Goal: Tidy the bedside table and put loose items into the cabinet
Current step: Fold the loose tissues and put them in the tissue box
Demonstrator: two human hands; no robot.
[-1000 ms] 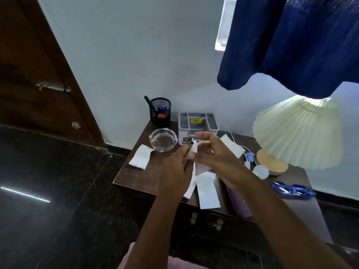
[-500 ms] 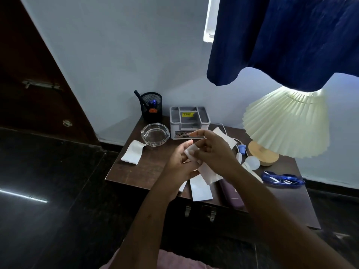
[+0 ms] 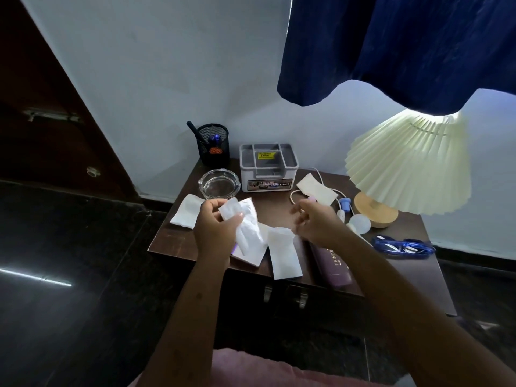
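Your left hand (image 3: 215, 230) grasped a small stack of white paper slips (image 3: 245, 227), thumb pressed on the top one, above the front left part of the counter (image 3: 178, 241). Your right hand (image 3: 312, 222) held nothing; its fingers were loosely curled just above the counter, near a white cord (image 3: 296, 194).

Loose slips remained on the counter: one (image 3: 186, 214) at the left edge beside the glass ashtray (image 3: 219, 184), one (image 3: 284, 254) at the front edge between your hands, and one (image 3: 317, 192) at the back near the lamp (image 3: 407, 169). A purple bottle (image 3: 333, 265) lay on its side at the front, partly under your right forearm. Blue glasses (image 3: 402, 246) lay at the right.

The step in hand appeared to be collecting the slips into one stack. The next move likely called for the free hand to pinch the front slip by an edge, since flat paper gives little to grip, and add it to the stack. The cabinet doors (image 3: 284, 297) below were shut and would need opening before anything is stowed.
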